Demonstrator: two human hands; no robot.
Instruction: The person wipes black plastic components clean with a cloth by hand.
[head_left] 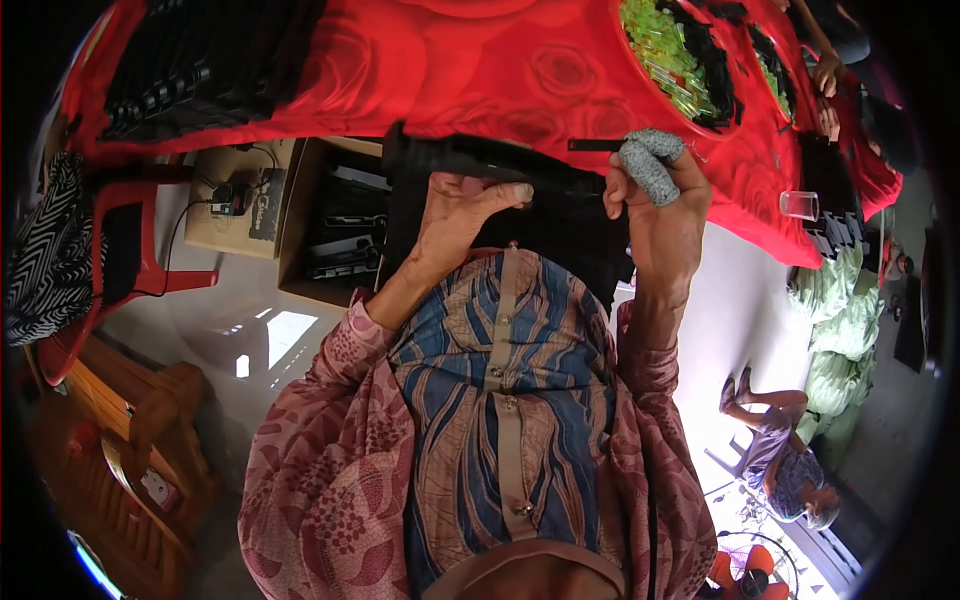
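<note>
In front of my body, my left hand (455, 220) is closed round a long black plastic bar (490, 153), its thumb stretched along it. The bar spans across my lap beside the table's near edge. To its right, my right hand (665, 200) is raised with bent fingers. Grey speckled cloth sleeves (648, 170) cover two of its fingers. A thin black strip (592, 145) sticks out leftward from those fingers, seemingly pinched there. Black cloth (560, 225) lies over my lap under both hands. The bar's exact kind cannot be made out.
A red rose-patterned cloth (450, 70) covers the table. Stacked black plastic pieces (190, 70) lie at its left; a basket of small green-yellow pieces (665, 55) is at right. An open cardboard box (290, 225) and red chair (155, 260) stand left. Other people (790, 460) sit nearby.
</note>
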